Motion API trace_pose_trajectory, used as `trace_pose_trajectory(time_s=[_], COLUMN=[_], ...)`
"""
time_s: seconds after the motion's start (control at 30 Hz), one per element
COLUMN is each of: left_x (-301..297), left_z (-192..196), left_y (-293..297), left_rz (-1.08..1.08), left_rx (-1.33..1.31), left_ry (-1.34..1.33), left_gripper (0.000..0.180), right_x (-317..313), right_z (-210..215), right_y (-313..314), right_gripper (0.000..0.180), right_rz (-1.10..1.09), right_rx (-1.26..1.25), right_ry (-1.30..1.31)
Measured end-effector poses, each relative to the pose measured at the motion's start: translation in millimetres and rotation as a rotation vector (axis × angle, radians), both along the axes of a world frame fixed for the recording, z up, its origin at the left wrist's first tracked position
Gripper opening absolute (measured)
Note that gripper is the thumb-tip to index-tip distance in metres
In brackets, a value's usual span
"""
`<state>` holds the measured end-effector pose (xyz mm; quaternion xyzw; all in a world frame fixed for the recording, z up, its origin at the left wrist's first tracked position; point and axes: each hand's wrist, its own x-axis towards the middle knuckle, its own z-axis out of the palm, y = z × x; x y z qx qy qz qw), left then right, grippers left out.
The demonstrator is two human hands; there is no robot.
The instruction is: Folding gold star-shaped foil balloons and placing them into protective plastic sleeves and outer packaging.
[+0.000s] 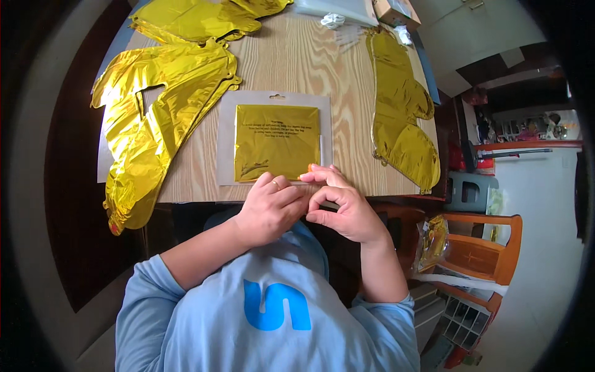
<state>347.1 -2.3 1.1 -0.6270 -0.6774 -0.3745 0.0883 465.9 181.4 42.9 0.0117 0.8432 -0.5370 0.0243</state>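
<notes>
In front of me on the table lies a flat pack [277,127] of folded gold foil in a clear bag with printed lettering. It rests on a pale backing card [226,142] with a hang hole at its top. My left hand [273,209] is closed at the card's lower edge, its fingers curled in. Beside it, my right hand [344,208] has bent fingers, with its thumb against my left fingers. Anything held between the two hands is hidden. Small orange spots show at my right fingertips, near the pack's lower right corner.
Flat gold foil balloons lie around the wooden table [297,56]: one [155,111] at left overhangs the edge, one [198,18] is behind it, another [403,111] at right. Clear plastic sheets [341,9] and a cardboard box [395,12] sit at the back. A wooden chair [483,251] stands right.
</notes>
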Motion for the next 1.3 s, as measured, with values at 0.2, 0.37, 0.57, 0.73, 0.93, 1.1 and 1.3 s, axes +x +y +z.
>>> trace_pose_trajectory(time_s=[0.2,0.37,0.57,0.73,0.93,1.1,1.3], left_x=[-14,-29,-59,-50,-71,-73,-59], left_z=[20,-74,-211,-329,-361,-360,-341], left_y=[-70,-256,-421,-524,-530,-540,-525], left_rz=[0.115,0.562,1.191,1.321,1.148,1.004,1.085], left_rx=[-0.033,-0.418,-0.635,-1.186,-1.381,-1.312,-1.246], left_ry=[0.082,-0.329,-0.471,-0.533,-0.472,-0.319,-0.487], left_gripper=[0.025,0.020,0.027,0.033,0.035,0.038,0.046], right_x=[-2,-3,-5,-11,-8,-10,8], right_z=[1,8,13,18,20,28,32], right_y=[4,3,-1,-3,-8,-10,-6], right_gripper=[0.018,0.016,0.016,0.015,0.016,0.019,0.019], right_rz=[0.051,0.074,0.076,0.070,0.003,-0.043,-0.188], right_rx=[0.069,0.099,0.130,0.126,0.134,0.155,0.091], right_ry=[-0.001,-0.004,-0.034,-0.047,-0.071,-0.062,0.064])
